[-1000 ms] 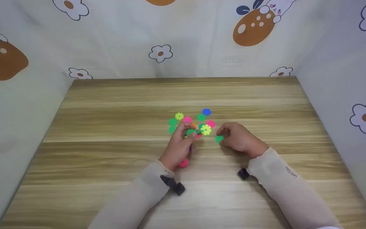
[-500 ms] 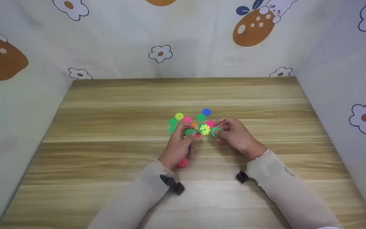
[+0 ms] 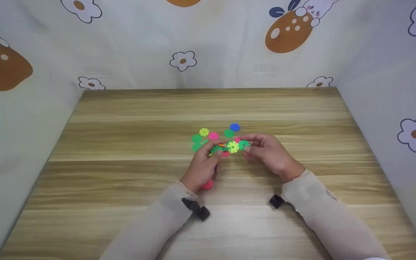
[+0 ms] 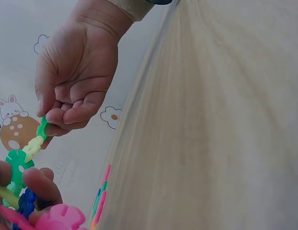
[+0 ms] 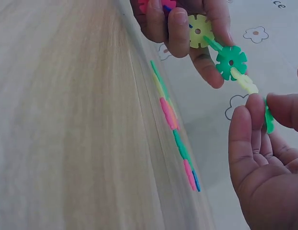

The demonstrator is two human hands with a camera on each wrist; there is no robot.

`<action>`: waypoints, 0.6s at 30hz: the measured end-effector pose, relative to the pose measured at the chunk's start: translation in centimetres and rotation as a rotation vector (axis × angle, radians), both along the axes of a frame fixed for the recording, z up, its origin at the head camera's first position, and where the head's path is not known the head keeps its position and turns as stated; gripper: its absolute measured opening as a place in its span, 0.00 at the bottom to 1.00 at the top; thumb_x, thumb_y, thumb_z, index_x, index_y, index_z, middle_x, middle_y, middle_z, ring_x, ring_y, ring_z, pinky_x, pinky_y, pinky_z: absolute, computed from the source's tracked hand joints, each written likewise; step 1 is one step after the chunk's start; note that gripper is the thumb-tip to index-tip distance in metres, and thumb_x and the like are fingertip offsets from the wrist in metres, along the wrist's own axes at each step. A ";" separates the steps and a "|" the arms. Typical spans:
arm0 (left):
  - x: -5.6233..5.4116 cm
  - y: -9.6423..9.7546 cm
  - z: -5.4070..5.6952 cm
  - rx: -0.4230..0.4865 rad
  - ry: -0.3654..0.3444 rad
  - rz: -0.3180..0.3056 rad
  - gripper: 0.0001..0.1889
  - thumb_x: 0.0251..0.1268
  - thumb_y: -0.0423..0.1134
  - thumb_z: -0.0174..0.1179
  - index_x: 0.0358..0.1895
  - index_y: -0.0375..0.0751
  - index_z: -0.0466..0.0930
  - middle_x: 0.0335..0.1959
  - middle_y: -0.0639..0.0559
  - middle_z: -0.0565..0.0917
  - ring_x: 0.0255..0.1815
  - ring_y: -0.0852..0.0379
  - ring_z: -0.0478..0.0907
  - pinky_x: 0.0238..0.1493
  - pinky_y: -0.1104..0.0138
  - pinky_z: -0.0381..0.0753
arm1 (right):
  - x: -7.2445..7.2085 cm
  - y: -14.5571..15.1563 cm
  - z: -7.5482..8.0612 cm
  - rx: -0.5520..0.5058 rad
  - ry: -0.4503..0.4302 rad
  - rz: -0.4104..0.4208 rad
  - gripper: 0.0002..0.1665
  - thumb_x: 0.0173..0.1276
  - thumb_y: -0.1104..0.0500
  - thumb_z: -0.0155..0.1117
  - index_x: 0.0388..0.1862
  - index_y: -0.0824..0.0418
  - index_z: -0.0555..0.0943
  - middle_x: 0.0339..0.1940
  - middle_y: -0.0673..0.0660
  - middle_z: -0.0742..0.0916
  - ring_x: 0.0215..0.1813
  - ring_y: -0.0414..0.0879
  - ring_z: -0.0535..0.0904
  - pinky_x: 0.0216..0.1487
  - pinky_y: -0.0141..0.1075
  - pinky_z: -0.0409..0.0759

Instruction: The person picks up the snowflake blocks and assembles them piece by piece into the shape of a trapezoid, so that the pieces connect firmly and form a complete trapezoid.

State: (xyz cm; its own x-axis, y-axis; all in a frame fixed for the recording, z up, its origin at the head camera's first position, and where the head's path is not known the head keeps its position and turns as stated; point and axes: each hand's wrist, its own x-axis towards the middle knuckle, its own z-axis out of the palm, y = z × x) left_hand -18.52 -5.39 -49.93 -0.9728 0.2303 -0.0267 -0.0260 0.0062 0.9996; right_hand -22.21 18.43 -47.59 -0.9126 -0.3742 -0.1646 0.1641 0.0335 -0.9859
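My left hand (image 3: 200, 166) grips a chain of notched plastic snowflake discs slotted together. Its pink disc (image 4: 61, 218) and blue disc (image 4: 27, 203) show by the left fingers in the left wrist view, and a red-pink disc (image 3: 208, 184) hangs below that hand. From the chain's right end sticks a pale yellow disc (image 3: 233, 147), beyond a green disc (image 5: 231, 62). Thumb and fingers of my right hand (image 3: 273, 155) pinch another green disc (image 3: 244, 145) edge-on against the yellow one. Whether their notches are joined, I cannot tell; fingertips partly cover the spot.
Loose discs lie on the wooden table (image 3: 139, 137) just behind the hands: a blue disc (image 3: 234, 127), a yellow disc (image 3: 203, 132), a pink disc (image 3: 213, 135) and several green ones. Patterned cloth walls (image 3: 215, 43) rise at the table's back and sides.
My right hand has moved left and slightly up, bringing its green disc from beside the chain to the yellow disc. The left hand stays almost still with the chain.
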 end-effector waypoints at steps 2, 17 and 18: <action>0.1 0.0 0.0 -0.007 -0.001 -0.012 0.17 0.85 0.37 0.51 0.67 0.55 0.80 0.22 0.49 0.74 0.18 0.57 0.70 0.18 0.67 0.71 | 0.0 0.0 0.0 -0.018 -0.013 -0.001 0.26 0.76 0.71 0.61 0.70 0.78 0.72 0.45 0.53 0.89 0.39 0.41 0.86 0.47 0.36 0.89; 0.3 -0.1 0.4 0.003 0.025 -0.052 0.15 0.84 0.37 0.53 0.66 0.51 0.80 0.19 0.48 0.71 0.18 0.55 0.69 0.19 0.68 0.71 | 0.1 -0.1 0.3 -0.045 -0.046 0.030 0.27 0.75 0.71 0.63 0.70 0.80 0.72 0.44 0.58 0.89 0.39 0.42 0.86 0.48 0.36 0.88; 0.3 -0.1 0.4 0.004 0.024 -0.058 0.15 0.84 0.38 0.53 0.66 0.50 0.80 0.20 0.48 0.72 0.19 0.54 0.69 0.19 0.67 0.72 | 0.1 -0.1 0.3 -0.041 -0.046 0.029 0.27 0.75 0.71 0.63 0.69 0.80 0.73 0.44 0.59 0.89 0.39 0.42 0.86 0.48 0.36 0.88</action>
State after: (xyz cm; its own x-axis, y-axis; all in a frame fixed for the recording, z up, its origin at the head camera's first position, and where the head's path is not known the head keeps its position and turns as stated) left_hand -18.18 -5.45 -49.54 -0.9582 0.2860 -0.0019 -0.0012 0.0026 1.0000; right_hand -22.07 18.37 -47.25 -0.8930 -0.4077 -0.1905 0.2092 -0.0014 -0.9779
